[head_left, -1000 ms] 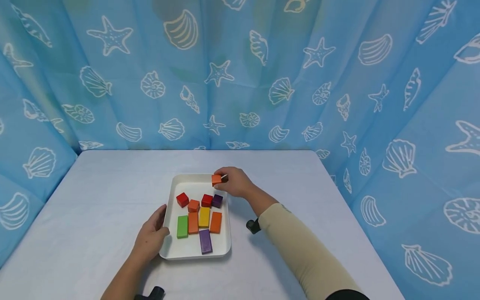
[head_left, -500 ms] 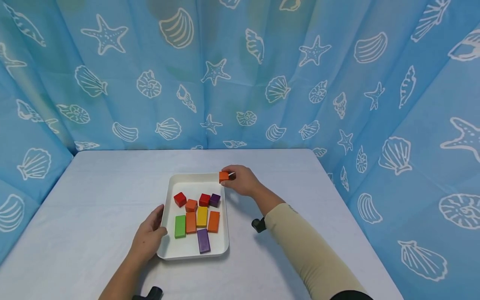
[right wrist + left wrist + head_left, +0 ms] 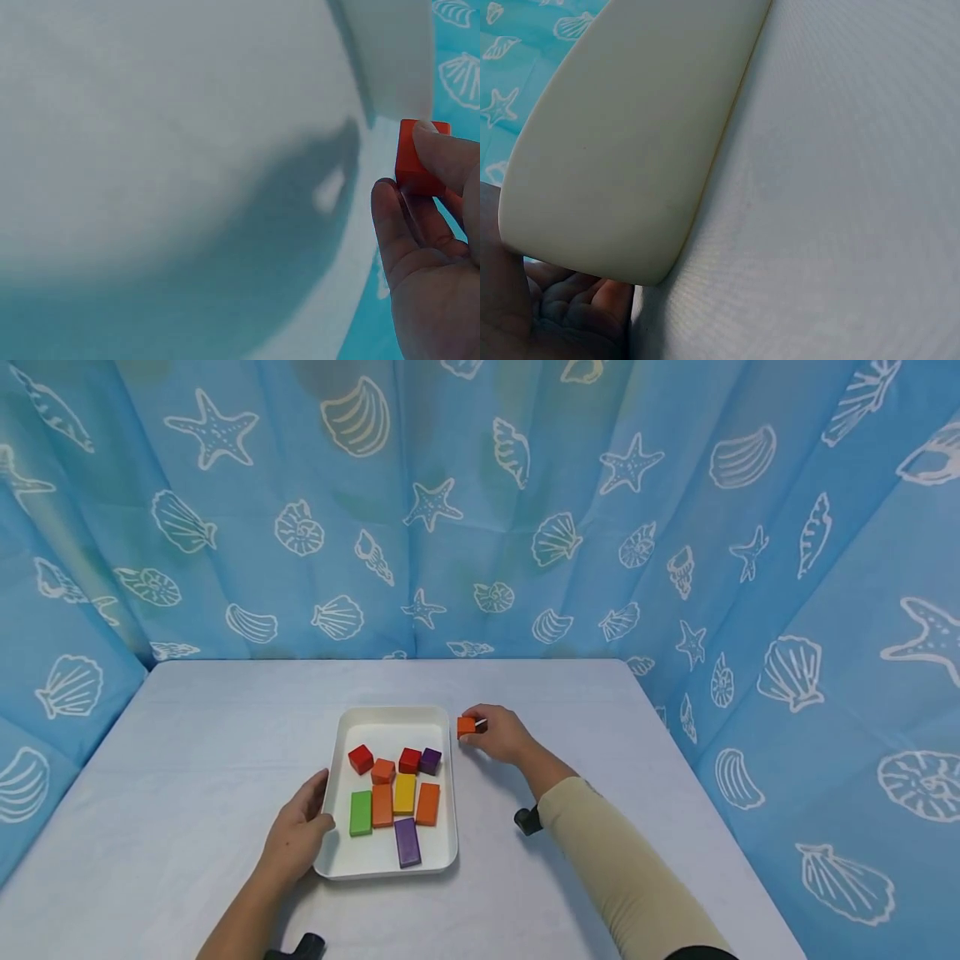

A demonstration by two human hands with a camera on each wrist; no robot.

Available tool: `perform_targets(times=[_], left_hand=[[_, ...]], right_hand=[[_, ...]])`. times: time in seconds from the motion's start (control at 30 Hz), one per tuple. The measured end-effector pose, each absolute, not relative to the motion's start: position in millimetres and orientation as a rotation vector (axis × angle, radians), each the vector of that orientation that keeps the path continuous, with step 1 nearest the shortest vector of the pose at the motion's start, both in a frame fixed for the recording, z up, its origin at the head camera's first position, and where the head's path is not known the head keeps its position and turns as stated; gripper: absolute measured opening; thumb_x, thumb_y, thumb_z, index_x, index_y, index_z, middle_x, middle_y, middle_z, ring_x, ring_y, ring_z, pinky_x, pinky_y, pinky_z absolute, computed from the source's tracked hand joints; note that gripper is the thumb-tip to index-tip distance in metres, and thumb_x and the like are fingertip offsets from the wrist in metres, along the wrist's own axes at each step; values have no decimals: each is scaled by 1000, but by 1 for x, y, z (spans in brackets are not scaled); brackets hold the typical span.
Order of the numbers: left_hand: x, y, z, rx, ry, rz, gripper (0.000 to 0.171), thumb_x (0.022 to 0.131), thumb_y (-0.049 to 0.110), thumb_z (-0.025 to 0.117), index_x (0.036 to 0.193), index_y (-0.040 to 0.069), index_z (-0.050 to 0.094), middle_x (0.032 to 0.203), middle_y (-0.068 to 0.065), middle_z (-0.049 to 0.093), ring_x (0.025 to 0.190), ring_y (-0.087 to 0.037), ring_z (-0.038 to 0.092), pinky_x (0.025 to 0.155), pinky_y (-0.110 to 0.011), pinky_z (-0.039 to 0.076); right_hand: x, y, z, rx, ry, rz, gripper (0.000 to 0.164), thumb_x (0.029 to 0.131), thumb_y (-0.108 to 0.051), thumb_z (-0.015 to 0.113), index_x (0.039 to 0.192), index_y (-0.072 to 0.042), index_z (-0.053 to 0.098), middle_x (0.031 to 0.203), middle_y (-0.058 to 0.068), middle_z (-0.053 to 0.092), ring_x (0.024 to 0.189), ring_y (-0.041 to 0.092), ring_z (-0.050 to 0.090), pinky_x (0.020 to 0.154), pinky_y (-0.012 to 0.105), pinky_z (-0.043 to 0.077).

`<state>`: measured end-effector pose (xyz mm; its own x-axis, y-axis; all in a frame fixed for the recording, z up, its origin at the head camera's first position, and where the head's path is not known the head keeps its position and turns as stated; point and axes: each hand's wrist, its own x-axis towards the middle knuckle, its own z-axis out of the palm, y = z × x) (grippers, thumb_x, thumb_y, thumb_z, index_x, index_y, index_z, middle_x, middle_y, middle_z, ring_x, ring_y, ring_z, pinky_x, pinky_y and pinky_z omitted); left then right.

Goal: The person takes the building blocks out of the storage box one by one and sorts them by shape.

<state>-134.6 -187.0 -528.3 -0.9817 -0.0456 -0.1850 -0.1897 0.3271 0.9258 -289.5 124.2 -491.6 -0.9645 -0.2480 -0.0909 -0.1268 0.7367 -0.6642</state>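
My right hand pinches a small orange block between thumb and fingers, just outside the right rim of a white tray. The right wrist view shows this block, held above the table, with the thumb on its near face. At the tray's left side, my left hand grips the rim, thumb over the edge and fingers outside; the left wrist view shows curled fingers by the tray wall. Inside lie red cubes, an orange cube, a purple cube, and green, yellow, orange and purple rectangular blocks.
A white cloth covers the table under the tray. Blue curtains with white shell and starfish prints hang along the back and both sides. Dark wrist camera mounts sit by both forearms.
My right hand has carried the orange block from above the tray's top right corner rightward past the rim, lowering it slightly at the end. The left hand keeps its grip on the tray.
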Motion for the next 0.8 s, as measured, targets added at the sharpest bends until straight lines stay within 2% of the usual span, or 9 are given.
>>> perform_targets(times=[0.3, 0.8], left_hand=[[-135, -188, -530, -237, 2462, 1743, 80, 95, -1, 51, 169, 2, 21, 173, -21, 25, 159, -42, 23, 126, -57, 25], [-135, -189, -530, -223, 2473, 1724, 79, 96, -1, 50, 169, 2, 21, 174, -20, 25, 159, -40, 23, 127, -57, 24]], right_hand=[[-287, 120, -506, -315, 2766, -1027, 39, 96, -16, 81, 134, -11, 71, 123, 7, 69, 109, 25, 65, 98, 40, 59], [-287, 115, -520, -287, 2814, -922, 42, 99, -17, 79, 139, -13, 68, 123, 6, 68, 107, 25, 61, 99, 40, 58]])
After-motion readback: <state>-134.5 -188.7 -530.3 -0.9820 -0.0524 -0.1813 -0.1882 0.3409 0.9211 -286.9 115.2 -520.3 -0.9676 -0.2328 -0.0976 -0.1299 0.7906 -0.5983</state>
